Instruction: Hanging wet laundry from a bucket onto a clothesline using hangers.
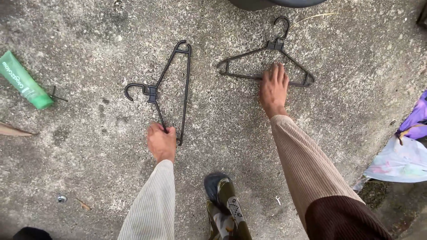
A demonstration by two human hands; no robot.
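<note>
The person is pinching the left hand [162,142] onto the near corner of one black plastic hanger [168,84] while resting the right hand [273,88], fingers spread flat, on another hanger [266,62] lying farther right on the concrete floor [89,146].

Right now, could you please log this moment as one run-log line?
left hand: grips left hanger | right hand: fingers on right hanger bar | surface: concrete ground | nearby: green tube
</note>
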